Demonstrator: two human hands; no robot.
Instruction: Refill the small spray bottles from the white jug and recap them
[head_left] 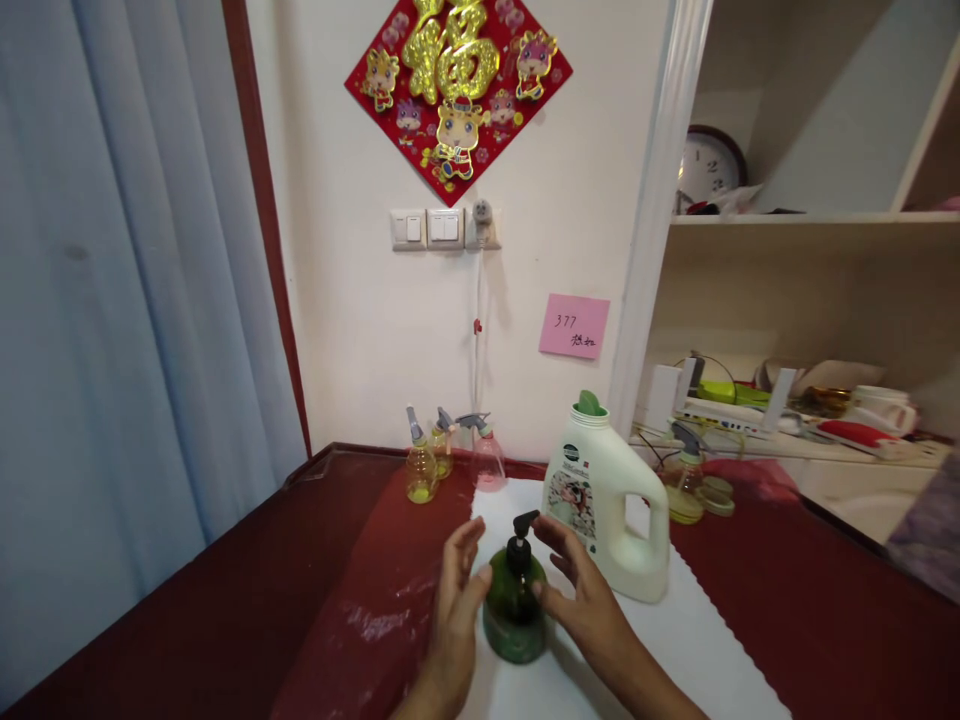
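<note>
A dark green pump bottle [516, 610] with a black pump head stands upright on a white cloth [652, 670]. On its left side is my left hand [456, 600], fingers apart, the thumb close to the bottle. My right hand [581, 595] is at the other side, its fingers spread near the pump head and the thumb by the bottle's shoulder. Whether either thumb touches the glass I cannot tell. Just behind to the right rises a large pale green jug [637, 560] with a handle and a green piece in its open neck.
Clear yellowish spray bottles [421, 475] and a pink spray bottle [489, 462] stand by the wall. Another spray bottle [684, 490] is right of the jug. Red plastic sheet [375, 600] lies left of the cloth. A shelf [787, 220] with a clock fills the right side; a blue curtain [127, 300] hangs left.
</note>
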